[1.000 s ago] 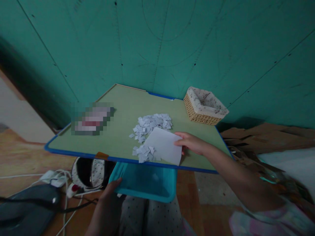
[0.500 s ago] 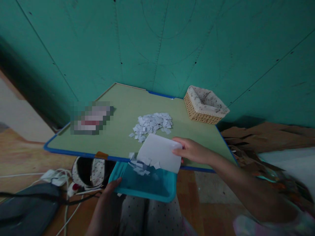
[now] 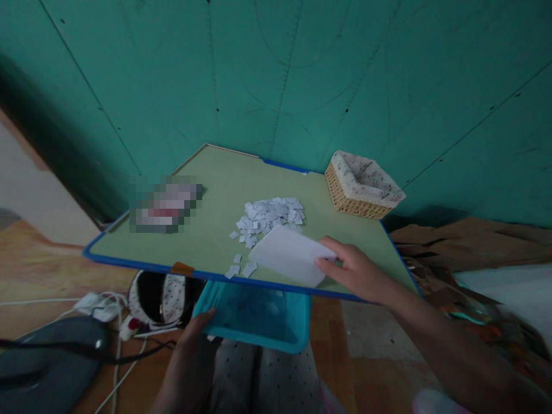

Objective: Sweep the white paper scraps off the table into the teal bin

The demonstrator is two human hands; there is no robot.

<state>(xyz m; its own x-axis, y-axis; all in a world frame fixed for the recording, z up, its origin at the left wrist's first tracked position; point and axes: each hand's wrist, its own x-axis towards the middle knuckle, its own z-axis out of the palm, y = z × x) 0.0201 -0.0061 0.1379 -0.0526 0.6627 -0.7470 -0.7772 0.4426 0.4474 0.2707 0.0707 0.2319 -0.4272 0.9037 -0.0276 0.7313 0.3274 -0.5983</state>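
Note:
My right hand (image 3: 345,264) pinches the right end of a white card or sheet (image 3: 287,256), which is tilted low over the table's front part. Just behind the card lies a pile of small white paper pieces (image 3: 269,215). A few loose paper scraps (image 3: 241,268) rest near the front edge, left of the card. Below that edge, my left hand (image 3: 196,328) grips the left rim of a blue plastic tray (image 3: 259,342), held over my lap. Paper pieces are dimly visible inside the tray. A small scrap lies by my left fingers.
The green table (image 3: 215,195) has a blue edge. A wicker basket (image 3: 362,187) with a cloth lining stands at its back right; a blurred-out item (image 3: 166,207) lies on the left. White cables (image 3: 116,310), a dotted bag (image 3: 172,299) and flattened cardboard (image 3: 466,247) are around the table.
The card has moved back from above the tray onto the table's front part. Paper pieces that were falling off the edge are gone from there; a few lie on the table edge.

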